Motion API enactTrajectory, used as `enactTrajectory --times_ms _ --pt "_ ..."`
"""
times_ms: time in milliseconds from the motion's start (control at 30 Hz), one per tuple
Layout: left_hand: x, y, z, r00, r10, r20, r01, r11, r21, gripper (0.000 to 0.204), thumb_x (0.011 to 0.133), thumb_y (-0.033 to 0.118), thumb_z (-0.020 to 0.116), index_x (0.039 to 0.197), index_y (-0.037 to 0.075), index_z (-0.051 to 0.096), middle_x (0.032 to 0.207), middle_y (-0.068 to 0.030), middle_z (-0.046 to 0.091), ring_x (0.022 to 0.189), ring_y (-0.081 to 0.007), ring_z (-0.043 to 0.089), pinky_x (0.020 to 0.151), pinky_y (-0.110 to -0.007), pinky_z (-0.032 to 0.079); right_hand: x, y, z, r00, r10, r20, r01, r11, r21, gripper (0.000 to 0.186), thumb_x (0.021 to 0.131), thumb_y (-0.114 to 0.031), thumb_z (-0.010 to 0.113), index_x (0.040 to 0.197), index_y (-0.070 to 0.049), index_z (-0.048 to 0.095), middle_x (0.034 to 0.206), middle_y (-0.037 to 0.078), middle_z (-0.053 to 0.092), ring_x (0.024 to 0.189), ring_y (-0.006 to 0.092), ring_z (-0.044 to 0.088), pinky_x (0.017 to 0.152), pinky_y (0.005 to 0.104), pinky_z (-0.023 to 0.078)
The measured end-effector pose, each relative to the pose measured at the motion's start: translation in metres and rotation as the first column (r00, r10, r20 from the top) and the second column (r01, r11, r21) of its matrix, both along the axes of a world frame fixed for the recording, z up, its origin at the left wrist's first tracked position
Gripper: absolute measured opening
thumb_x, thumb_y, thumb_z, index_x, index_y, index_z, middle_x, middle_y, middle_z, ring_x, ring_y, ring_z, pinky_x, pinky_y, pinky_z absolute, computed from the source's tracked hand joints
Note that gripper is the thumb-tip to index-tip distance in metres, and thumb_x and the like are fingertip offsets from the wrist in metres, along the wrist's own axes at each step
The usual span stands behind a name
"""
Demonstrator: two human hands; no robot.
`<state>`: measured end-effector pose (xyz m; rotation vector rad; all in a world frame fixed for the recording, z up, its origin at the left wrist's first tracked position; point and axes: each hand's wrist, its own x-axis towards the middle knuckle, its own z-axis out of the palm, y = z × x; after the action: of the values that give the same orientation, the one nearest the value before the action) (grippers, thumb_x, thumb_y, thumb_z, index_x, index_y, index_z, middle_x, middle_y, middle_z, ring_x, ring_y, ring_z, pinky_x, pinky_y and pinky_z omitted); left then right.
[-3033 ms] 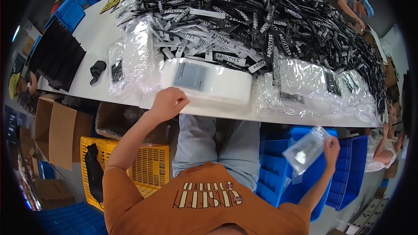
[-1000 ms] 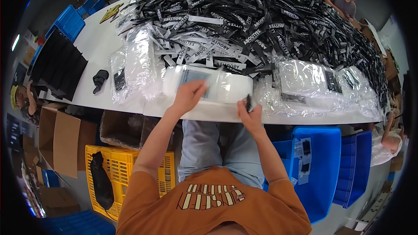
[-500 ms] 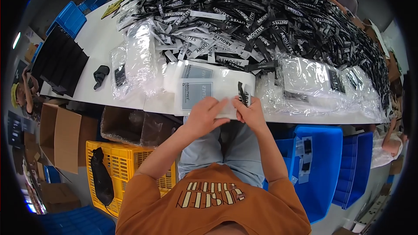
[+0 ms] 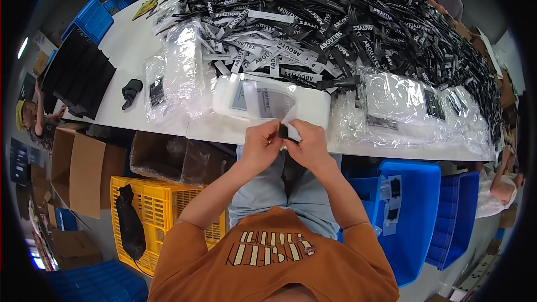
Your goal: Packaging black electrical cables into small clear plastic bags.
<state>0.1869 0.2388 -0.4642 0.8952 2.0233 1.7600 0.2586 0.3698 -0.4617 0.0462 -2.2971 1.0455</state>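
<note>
Translucent bag (image 4: pixel 269 99): held at our bench's (image 4: pixel 215 130) front edge, far end over the white stack (image 4: pixel 315 107) | our left hand (image 4: pixel 263 145): pinching the bag's near end | our right hand (image 4: pixel 310 144): gripping that same end | black strip (image 4: pixel 290 133): between our two hands | heap of black and white strips (image 4: pixel 335 22): behind the stack

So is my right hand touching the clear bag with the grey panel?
Touching: the head view shows the right hand pinching the near end of the clear bag.
</note>
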Motion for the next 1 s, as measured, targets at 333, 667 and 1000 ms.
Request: enactTrajectory --times_ms 333,667,1000 --pt "-0.036 0.009 0.011 0.918 0.117 -0.38 -0.098 0.993 0.068 0.025 0.067 -0.007 0.056 0.086 0.004 0.067 0.063 -0.0104 0.059 0.052 -0.0196 0.055 0.05 -0.028 0.043 0.01 -0.014 0.018 0.995 0.001 -0.097 0.022 0.972 0.234 0.019 0.063 -0.011 0.067 0.076 -0.006 0.054 0.067 0.008 0.057 0.059 0.0275 0.058 0.049 0.0354 0.046" --pt "-0.027 0.001 0.055 0.375 0.127 -0.918 -0.153 0.986 0.074 0.061 0.058 -0.005 0.055 0.115 0.013 0.062 0.053 -0.0038 0.04 0.044 -0.0221 0.044 0.041 -0.033 0.037 -0.007 0.001 0.009 0.961 -0.197 -0.193 0.179 0.978 -0.104 0.022 0.067 -0.01 0.069 0.077 -0.001 0.052 0.065 0.015 0.056 0.06 0.0356 0.058 0.052 0.035 0.046" --pt "-0.016 0.006 0.026 0.607 0.185 -0.773 -0.137 0.982 0.127 0.051 0.065 -0.008 0.054 0.113 0.007 0.063 0.06 -0.0089 0.045 0.051 -0.0207 0.046 0.047 -0.029 0.038 -0.011 -0.009 -0.024 0.983 0.067 0.173 0.006 0.921 -0.39 0.026 0.089 -0.025 0.05 0.093 0.001 0.052 0.064 0.011 0.055 0.059 0.0245 0.057 0.053 0.0343 0.044"
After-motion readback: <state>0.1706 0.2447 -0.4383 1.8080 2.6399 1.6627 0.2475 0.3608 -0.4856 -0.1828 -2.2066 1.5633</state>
